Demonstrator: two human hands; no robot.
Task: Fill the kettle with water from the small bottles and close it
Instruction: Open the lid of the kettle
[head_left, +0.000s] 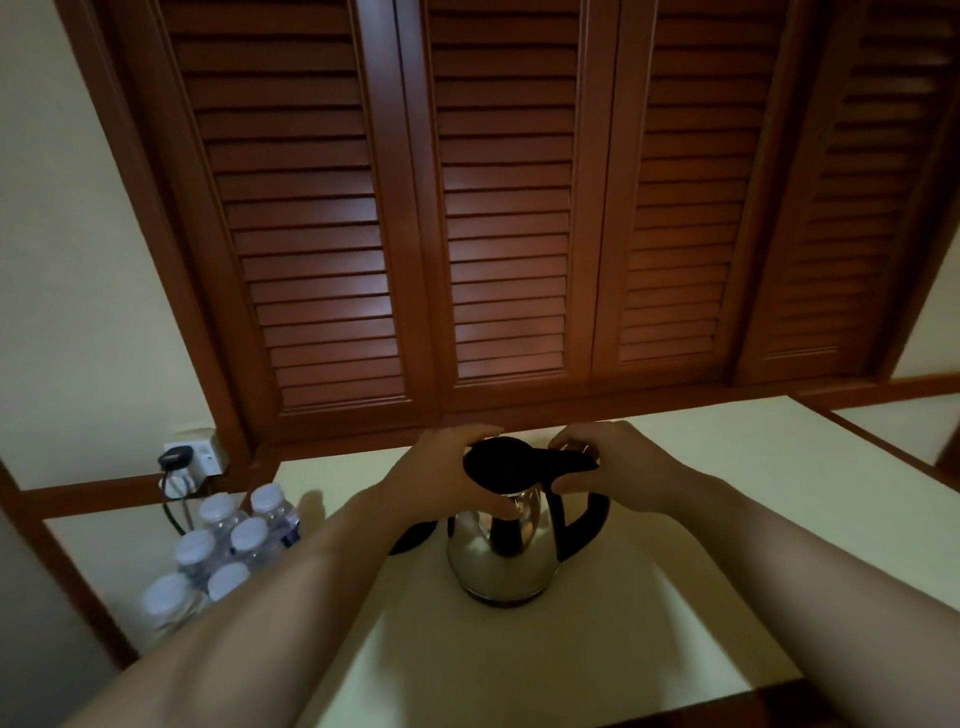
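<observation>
Cream counter (675, 545): kettle (498, 551) between left grip (447, 480), right grip (618, 470)

You had before you a polished silver steel kettle (493, 561) with a black plastic lid (501, 462) and a black curved handle (582, 525). The small clear plastic bottles (228, 545) carried white caps. The flat counter top (701, 519) was pale cream, edged in red-brown wood. The slatted wooden shutter doors (509, 208) were red-brown with horizontal louvres. The wall socket (195, 457) was white, holding a black plug.

Kettle (501, 551) stands on the counter (727, 493), bottles (228, 545) to its left.
</observation>
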